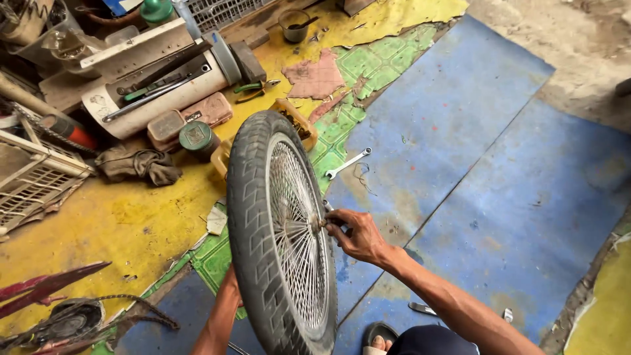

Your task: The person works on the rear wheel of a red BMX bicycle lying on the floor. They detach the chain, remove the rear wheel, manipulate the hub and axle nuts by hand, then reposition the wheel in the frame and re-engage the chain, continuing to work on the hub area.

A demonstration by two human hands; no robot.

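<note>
There is only one view, so no part of the scene is being shared with a second one. The camera is sitting on the person's head and is looking steeply down and forward at the floor (499, 164). It is staying near the fingers (336, 227) of the right hand (358, 235), which are lying around the middle of the picture. Beyond the fingers, toward the top edge, the view is reaching farther floor.

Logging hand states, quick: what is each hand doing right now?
Left hand: hidden behind the wheel; cannot tell.
Right hand: closed on a tool at the hub.
</note>
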